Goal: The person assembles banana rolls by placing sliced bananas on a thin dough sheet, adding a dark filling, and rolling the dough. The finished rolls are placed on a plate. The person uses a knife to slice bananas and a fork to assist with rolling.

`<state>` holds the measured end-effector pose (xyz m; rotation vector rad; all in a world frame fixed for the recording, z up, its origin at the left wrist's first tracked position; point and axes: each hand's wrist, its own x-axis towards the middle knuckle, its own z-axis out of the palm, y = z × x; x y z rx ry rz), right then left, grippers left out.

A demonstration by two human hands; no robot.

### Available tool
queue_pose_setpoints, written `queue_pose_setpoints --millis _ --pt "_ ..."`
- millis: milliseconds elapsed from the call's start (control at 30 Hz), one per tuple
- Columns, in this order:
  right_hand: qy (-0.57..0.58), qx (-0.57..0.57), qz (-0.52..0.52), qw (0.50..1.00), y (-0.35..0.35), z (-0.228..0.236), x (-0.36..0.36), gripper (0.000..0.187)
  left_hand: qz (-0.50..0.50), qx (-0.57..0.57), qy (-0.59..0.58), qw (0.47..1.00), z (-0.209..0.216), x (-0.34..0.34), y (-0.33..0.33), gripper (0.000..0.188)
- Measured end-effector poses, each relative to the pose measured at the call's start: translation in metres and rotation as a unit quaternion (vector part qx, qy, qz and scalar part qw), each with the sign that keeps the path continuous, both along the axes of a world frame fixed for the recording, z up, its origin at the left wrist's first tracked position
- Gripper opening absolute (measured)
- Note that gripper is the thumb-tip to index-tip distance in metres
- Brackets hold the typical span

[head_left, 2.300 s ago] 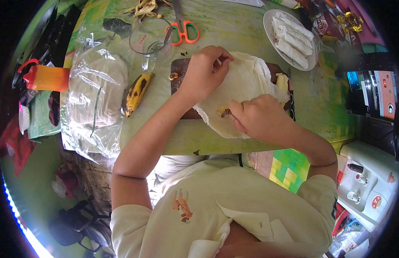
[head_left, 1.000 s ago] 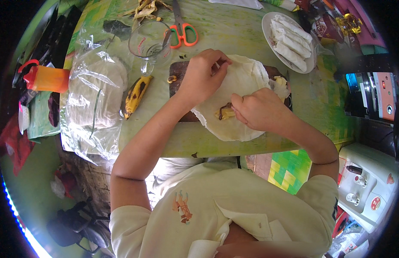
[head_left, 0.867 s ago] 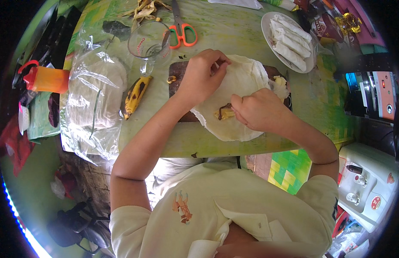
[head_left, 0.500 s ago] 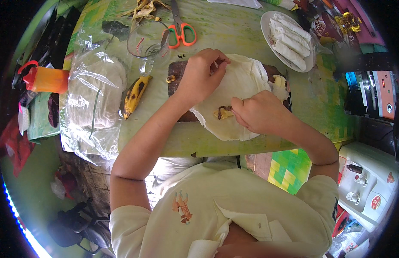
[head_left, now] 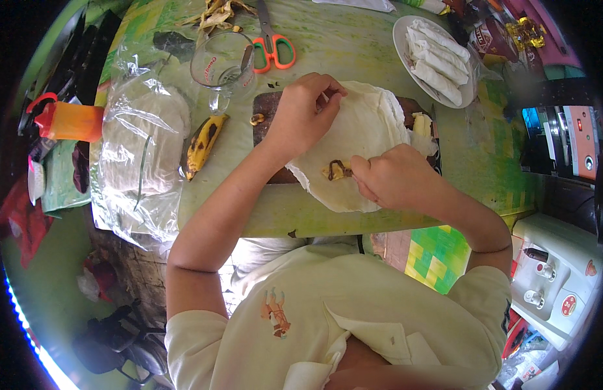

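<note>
A: From the head camera, how are the two hands placed?

B: The left hand (head_left: 306, 112) comes up from a long bare forearm and rests on the far left edge of the thin round pale wrapper sheet (head_left: 357, 146). Its fingers are curled together and they pinch the edge of the sheet. The right hand (head_left: 394, 179) lies lower, on the near part of the same sheet, with the wrist bent inward. Its fingers are closed on the small piece of banana with dark brown sauce (head_left: 338, 170), or at least touch it; I cannot tell exactly.

A: And where does the sheet lie?

B: It is spread flat on the dark brown wooden cutting board (head_left: 269, 116), on the green table (head_left: 340, 52), and its near edge hangs over the board.

A: What is around it?

B: Left of the board is a yellow banana with dark spots (head_left: 203, 144), and beside it a clear plastic bag with white content (head_left: 142, 146). Farther up stand a clear glass measuring cup (head_left: 220, 65) and orange-handled scissors (head_left: 271, 42). At the upper right, a white plate with pale rolled wraps (head_left: 435, 55).
</note>
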<state>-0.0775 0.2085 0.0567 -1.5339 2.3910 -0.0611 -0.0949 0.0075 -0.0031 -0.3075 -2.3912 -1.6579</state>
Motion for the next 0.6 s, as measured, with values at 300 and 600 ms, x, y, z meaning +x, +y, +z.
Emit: queue_pose_setpoints --millis 300,600 --pt "0.028 -0.038 -0.006 0.999 0.0034 -0.0037 0.0056 0.020 0.000 -0.009 -0.012 1.000 0.0028 0.0014 -0.0001 0.011" --pt "0.012 -0.040 -0.009 0.999 0.0063 -0.0039 0.0072 0.019 0.000 -0.008 -0.008 1.000 0.0017 0.0012 -0.0001 0.011"
